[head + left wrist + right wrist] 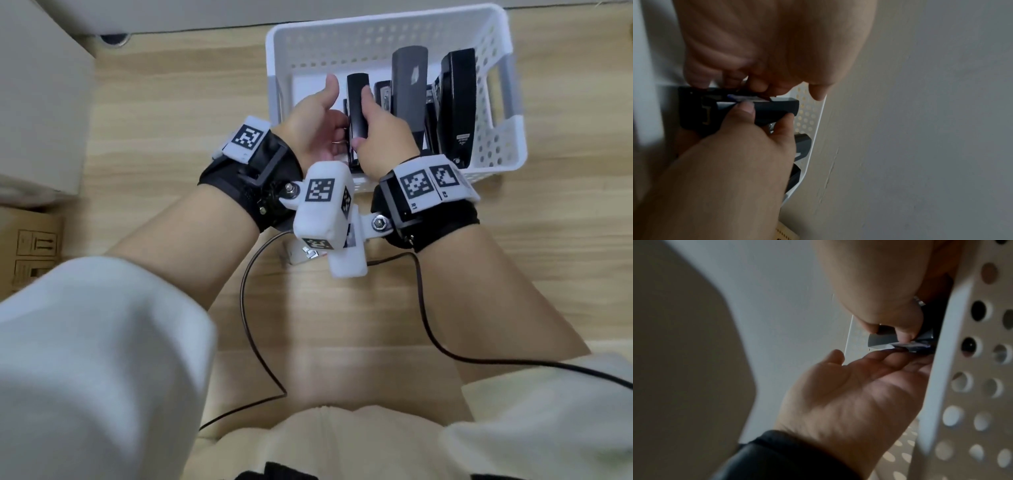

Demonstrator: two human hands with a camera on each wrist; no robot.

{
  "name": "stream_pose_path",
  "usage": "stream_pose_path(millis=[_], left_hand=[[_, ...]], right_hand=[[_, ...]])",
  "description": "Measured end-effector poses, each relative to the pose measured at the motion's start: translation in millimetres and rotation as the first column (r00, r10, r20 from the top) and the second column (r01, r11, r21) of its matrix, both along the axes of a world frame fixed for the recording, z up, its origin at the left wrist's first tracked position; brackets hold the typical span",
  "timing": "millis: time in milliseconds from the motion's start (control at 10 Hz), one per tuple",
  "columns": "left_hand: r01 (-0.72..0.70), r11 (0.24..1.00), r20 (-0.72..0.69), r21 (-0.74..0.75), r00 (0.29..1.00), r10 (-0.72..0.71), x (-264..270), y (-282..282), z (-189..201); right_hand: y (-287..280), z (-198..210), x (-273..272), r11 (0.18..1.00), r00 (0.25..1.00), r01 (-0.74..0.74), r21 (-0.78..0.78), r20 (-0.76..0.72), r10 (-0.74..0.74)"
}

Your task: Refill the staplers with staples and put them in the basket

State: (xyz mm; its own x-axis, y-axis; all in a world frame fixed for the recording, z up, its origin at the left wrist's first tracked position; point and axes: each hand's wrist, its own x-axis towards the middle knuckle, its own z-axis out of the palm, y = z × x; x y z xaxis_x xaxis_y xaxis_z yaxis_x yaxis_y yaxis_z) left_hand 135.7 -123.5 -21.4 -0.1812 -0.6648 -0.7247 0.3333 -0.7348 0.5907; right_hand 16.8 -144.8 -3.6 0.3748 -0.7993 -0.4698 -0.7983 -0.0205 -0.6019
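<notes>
Working over a pale wood-grain floor (191, 85), we have both hands at the near-left corner of a white perforated basket (383, 32). Cardboard boxes (37, 102) stand at the left edge of the head view, and a dark cable (250, 308) loops across the boards between our forearms. A small pack of staples (305, 255) lies on the floor just behind the wrist mounts, partly hidden by them.

Inside the basket we see several dark staplers lying lengthwise: a large grey stapler (409, 89) in the middle, a black stapler (457, 106) toward the right wall, and smaller ones wedged between them that we cannot separate clearly.

Our right hand (380, 137) grips a slim black stapler (358, 106) over the basket's left side, thumb and fingers wrapped around its body; the left wrist view shows the thumb (745, 108) pressed on its top and a finger curled over its front end. Our left hand (315, 126) sits just beside it, palm turned inward, thumb raised, fingers loosely extended and touching the stapler's lower side. We cannot tell whether the stapler rests on the basket floor.
</notes>
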Motion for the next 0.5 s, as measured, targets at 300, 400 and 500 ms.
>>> stream_pose_path(millis=[300,400,500], left_hand=[[0.007,1.000,0.025,-0.004,1.000,-0.007,4.6,-0.5,-8.8],[-0.074,0.997,0.071,-0.034,0.995,0.076,1.5,7.1,7.2],[-0.250,0.953,0.106,-0.173,0.957,0.270,4.1,30.7,29.1]], right_hand=[[0.8,0.9,2.6,0.998,0.992,-0.048,-0.037,-0.119,0.043],[2.7,1.8,-2.5,0.986,0.998,-0.018,-0.167,-0.059,0.008],[20.0,5.2,-21.1,0.922,0.965,0.159,-0.354,0.252,-0.070]])
